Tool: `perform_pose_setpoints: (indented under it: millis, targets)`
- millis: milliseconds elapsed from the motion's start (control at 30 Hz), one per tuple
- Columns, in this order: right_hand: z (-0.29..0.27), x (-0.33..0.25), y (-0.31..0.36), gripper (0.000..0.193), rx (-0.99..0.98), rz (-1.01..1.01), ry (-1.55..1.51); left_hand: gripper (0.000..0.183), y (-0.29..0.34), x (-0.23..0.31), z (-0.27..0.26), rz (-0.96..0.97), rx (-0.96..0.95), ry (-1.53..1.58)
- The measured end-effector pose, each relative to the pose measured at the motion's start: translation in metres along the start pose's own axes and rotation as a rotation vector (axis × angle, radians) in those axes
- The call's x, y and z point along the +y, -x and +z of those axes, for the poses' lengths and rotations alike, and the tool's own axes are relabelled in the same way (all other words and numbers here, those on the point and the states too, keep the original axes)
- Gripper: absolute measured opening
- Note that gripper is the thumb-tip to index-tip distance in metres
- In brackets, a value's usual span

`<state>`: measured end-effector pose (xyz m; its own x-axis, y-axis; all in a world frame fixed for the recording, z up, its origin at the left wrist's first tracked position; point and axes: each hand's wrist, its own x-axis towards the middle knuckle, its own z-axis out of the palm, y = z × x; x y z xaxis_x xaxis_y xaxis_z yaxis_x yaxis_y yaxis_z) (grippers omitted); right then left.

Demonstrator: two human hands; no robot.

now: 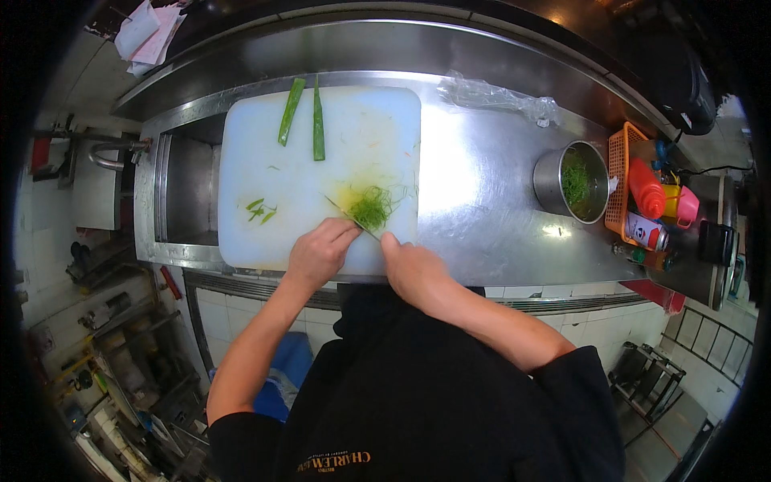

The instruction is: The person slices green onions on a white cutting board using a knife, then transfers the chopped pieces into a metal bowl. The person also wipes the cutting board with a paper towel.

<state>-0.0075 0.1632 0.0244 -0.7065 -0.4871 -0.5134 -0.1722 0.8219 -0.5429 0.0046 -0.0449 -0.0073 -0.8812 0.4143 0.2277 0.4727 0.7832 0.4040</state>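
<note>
A white cutting board (249, 169) lies on a steel counter. My right hand (414, 269) grips a knife (353, 217), whose thin blade slants to the upper left along finely shredded greens (370, 208). Just left of the blade, my left hand (324, 247) rests on the board with its fingers curled and pressed together. Whatever those fingers hold, if anything, is hidden beneath them. Near the board's far edge lie two long green leaf pieces (318, 124). Several short green scraps (259, 210) are at the left.
A steel pot (550, 183) with shredded greens inside stands to the right, beside an orange basket (617, 181) of bottles. Crumpled clear plastic (506, 100) lies at the counter's back. Left of the board is a sink (181, 189) with a faucet (104, 153).
</note>
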Motion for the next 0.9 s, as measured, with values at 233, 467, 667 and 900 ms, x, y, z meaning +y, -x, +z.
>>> perform_pose_setpoints:
  millis: [233,467,667,900]
  targets:
    - [0.0034,-0.0006,-0.0009,0.013,0.022,-0.010,0.015,0.028,0.0027,-0.0005,0.0026,0.014,0.038,-0.015]
    - [0.0017,-0.0035,-0.0018,0.013,0.012,-0.011,0.021,0.027,0.0037,-0.0020,0.0027,0.023,0.025,-0.020]
    - [0.0036,-0.0010,-0.0016,0.013,0.056,-0.047,0.005,0.027,0.0022,-0.0012,0.0038,0.008,0.048,-0.033]
    - [0.0044,-0.0018,0.0004,0.012,0.051,-0.019,0.028,0.028,0.0046,0.0003,0.0054,-0.011,0.037,-0.038]
